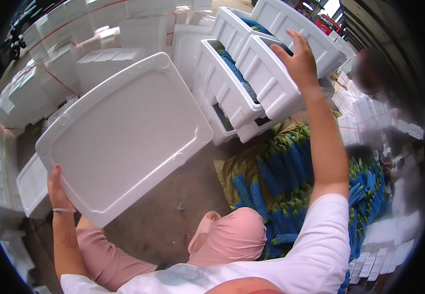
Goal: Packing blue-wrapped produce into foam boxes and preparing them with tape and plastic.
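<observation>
My left hand (59, 190) grips a large white foam box lid (129, 130) by its near left corner, thumb up at the rim and the other fingers hidden. The lid is tilted up, its raised edge and rounded corners showing. My right hand (300, 61) is raised with fingers apart beside the stacked white foam boxes (277, 78), holding nothing; whether it touches one I cannot tell. Long things in blue net sleeves show inside another open foam box (212, 83).
Long green-tipped vegetables in blue net sleeves (291, 166) lie in rows on a brown sheet (227, 183) at my right. White foam boxes (56, 63), some tied with red cord, are stacked at the left and back. More white foam pieces (384, 255) lie at the lower right.
</observation>
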The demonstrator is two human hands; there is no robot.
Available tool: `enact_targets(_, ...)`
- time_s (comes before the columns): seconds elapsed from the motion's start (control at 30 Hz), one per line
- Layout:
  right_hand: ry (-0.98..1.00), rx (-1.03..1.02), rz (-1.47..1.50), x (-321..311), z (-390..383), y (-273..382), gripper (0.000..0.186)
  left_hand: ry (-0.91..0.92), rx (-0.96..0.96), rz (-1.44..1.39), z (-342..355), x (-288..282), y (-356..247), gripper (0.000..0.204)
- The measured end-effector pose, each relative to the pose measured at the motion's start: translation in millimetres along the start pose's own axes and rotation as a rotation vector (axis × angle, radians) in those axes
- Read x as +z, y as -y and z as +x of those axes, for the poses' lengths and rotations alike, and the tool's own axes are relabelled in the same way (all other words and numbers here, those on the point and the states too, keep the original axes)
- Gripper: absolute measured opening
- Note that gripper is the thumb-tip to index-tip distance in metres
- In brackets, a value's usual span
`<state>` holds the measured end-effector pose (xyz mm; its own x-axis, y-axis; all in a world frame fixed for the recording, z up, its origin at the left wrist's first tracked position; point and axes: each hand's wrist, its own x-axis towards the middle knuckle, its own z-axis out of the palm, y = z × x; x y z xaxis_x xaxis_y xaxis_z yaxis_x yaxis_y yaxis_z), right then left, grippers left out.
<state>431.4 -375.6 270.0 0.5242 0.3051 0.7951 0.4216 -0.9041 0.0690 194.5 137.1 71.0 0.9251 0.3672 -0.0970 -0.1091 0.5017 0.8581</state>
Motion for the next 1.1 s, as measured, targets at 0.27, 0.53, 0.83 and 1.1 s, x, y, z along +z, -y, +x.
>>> enact_targets(0.27,0.356,0.374,-0.870,-2.4,85.9,-178.8,0.090,-0.221,-0.060,-0.209,16.2,-17.2,30.3,0.048)
enact_targets(0.53,0.606,0.350,-0.602,12.1,126.8,-220.1,0.059,-0.463,-0.023,-0.135,53.6,-36.2,24.0,0.053)
enact_targets(0.83,0.494,0.236,-0.758,-5.4,118.5,-160.5,0.057,-0.409,-0.030,-0.209,63.0,-12.1,37.0,0.058)
enact_targets(1.1,0.417,0.083,-0.444,-102.0,167.8,-80.2,0.060,-0.372,0.225,0.262,53.9,-15.1,44.3,0.042)
